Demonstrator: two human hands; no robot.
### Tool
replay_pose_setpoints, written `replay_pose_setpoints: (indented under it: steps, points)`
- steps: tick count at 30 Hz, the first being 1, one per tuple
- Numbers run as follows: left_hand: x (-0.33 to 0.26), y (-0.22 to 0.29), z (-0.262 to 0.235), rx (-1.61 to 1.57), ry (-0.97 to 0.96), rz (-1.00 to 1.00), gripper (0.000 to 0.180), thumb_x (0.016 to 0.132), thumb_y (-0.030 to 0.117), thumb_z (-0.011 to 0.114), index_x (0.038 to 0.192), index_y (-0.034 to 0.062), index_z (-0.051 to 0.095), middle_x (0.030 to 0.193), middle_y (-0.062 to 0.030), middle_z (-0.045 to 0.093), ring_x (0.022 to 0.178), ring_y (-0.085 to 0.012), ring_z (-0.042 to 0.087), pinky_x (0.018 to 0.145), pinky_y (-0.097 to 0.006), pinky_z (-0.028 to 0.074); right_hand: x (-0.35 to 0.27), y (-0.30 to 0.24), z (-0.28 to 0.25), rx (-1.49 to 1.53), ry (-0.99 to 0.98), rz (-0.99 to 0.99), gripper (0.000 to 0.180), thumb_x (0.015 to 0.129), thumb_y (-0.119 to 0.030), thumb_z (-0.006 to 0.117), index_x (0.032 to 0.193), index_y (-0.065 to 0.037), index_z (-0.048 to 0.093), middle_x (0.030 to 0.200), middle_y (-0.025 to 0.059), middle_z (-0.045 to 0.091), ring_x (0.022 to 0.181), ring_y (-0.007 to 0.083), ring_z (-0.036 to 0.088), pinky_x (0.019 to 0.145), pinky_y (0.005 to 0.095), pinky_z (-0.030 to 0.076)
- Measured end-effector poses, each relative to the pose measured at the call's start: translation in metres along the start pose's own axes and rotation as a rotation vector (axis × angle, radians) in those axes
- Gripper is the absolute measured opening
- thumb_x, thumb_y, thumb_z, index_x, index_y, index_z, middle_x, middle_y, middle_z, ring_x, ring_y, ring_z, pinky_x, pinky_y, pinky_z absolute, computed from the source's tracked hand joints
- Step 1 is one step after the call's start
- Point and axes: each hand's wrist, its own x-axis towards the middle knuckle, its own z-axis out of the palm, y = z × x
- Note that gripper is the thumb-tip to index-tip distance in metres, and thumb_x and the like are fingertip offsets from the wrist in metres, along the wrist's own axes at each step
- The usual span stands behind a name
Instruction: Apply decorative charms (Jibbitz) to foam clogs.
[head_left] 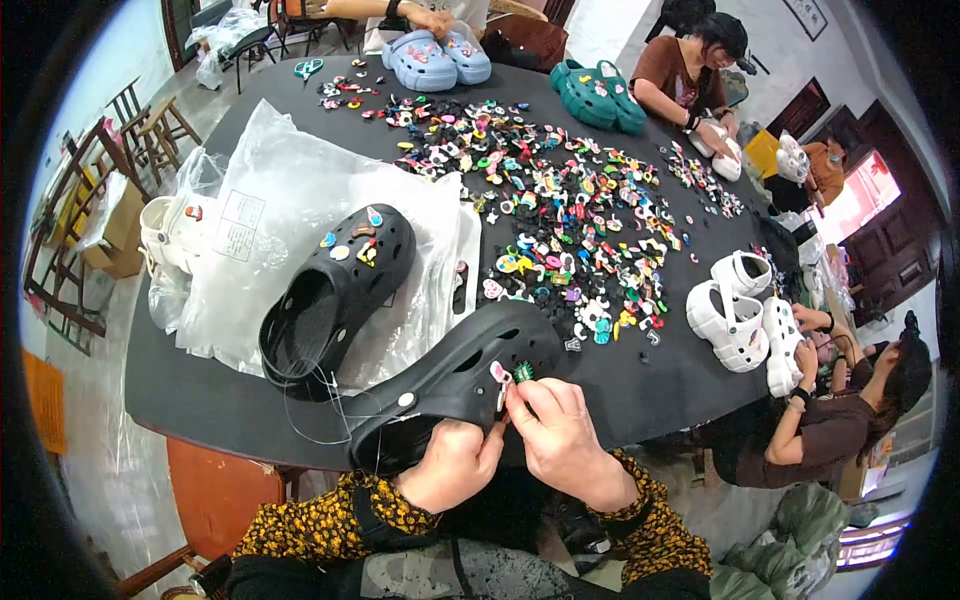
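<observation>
While my left hand (pixel 452 462) grips the light, springy black clog (pixel 455 375) at the bench (pixel 200 400) edge by its firm sole, my right hand (pixel 565 440) fingers pinch a small green charm (pixel 523 372) against its upper.

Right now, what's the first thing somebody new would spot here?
Probably the big scatter of colourful shoe charms across the middle of the black table. Next, the black clog at the near edge, held by the left hand while the right hand presses on a charm. Another charm-covered black clog lies on clear plastic bags to the left.
</observation>
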Motion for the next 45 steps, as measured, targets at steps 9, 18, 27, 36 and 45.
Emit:
replay_pose_setpoints:
  steps: [9, 18, 27, 36, 45]
  points:
    - [0.004, 0.0, -0.003, -0.013, -0.057, 0.056, 0.039, 0.078, -0.007, 0.059, 0.116, -0.0073, 0.056, 0.105, -0.027, 0.062, 0.097, -0.0421, 0.062, 0.084, -0.041, 0.049, 0.014, 0.009, -0.007, -0.082, -0.151, -0.102, 0.038, 0.07, -0.006, 0.057, 0.105, 0.009, 0.059, 0.102, 0.0128, 0.054, 0.096, 0.0275, 0.052, 0.081, 0.0372, 0.042]
    - [0.008, 0.001, 0.001, 0.036, -0.012, 0.171, 0.042, 0.078, -0.003, 0.06, 0.119, -0.0115, 0.051, 0.084, -0.0289, 0.062, 0.073, -0.043, 0.062, 0.067, -0.045, 0.05, 0.014, 0.009, -0.006, -0.179, -0.153, -0.163, 0.036, 0.074, -0.013, 0.054, 0.102, 0.009, 0.059, 0.096, 0.0124, 0.053, 0.092, 0.0252, 0.05, 0.079, 0.034, 0.042]
    - [0.015, -0.003, -0.011, -0.263, -0.021, -0.27, 0.024, 0.085, 0.001, 0.057, 0.108, -0.0032, 0.061, 0.099, -0.0096, 0.067, 0.092, -0.0142, 0.062, 0.081, -0.03, 0.049, 0.016, 0.017, 0.0, 0.285, 0.08, 0.064, 0.033, 0.075, 0.0, 0.06, 0.107, 0.002, 0.062, 0.098, 0.0105, 0.057, 0.092, 0.0287, 0.053, 0.082, 0.038, 0.043]
    - [0.02, -0.004, -0.011, -0.379, 0.058, -0.225, 0.021, 0.085, 0.01, 0.061, 0.096, -0.0079, 0.059, 0.084, -0.0119, 0.067, 0.078, -0.0123, 0.06, 0.069, -0.031, 0.049, 0.026, 0.02, 0.01, 0.46, 0.242, 0.259, 0.008, 0.078, -0.005, 0.067, 0.086, -0.003, 0.066, 0.083, 0.0075, 0.065, 0.081, 0.0255, 0.059, 0.077, 0.035, 0.045]
    - [0.026, -0.002, -0.015, -0.465, 0.022, -0.227, 0.025, 0.086, 0.008, 0.06, 0.107, -0.0042, 0.059, 0.098, -0.0129, 0.068, 0.092, -0.0149, 0.062, 0.079, -0.031, 0.05, 0.031, 0.007, 0.021, 0.344, 0.369, 0.234, 0.019, 0.078, 0.0, 0.067, 0.096, -0.004, 0.065, 0.085, 0.0079, 0.064, 0.079, 0.0248, 0.059, 0.073, 0.0345, 0.045]
